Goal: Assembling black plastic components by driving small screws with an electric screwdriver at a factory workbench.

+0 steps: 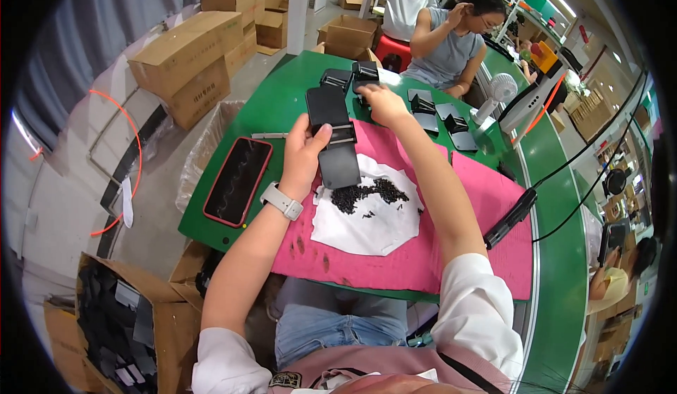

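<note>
My left hand (303, 155) grips a black hinged bracket (340, 165) with two flat plates and a ridged joint between them. Its thumb presses near the joint, and the lower plate hangs over a white cloth (360, 233). On that cloth lies a loose pile of small black screws (349, 199). Farther off, my right hand (385, 106) reaches to the table's far side, its fingers curled on a similar black bracket (365, 73); the fingertips are partly hidden. Another black bracket (336, 79) stands just left of it.
A pink mat (338, 273) covers the near green table, with a black electric screwdriver (512, 217) and its cable at right. A red-edged phone (238, 181) lies left. More brackets (424, 112) and a white fan (502, 88) stand far right, near a seated co-worker (451, 45). Cardboard boxes (187, 62) flank the table.
</note>
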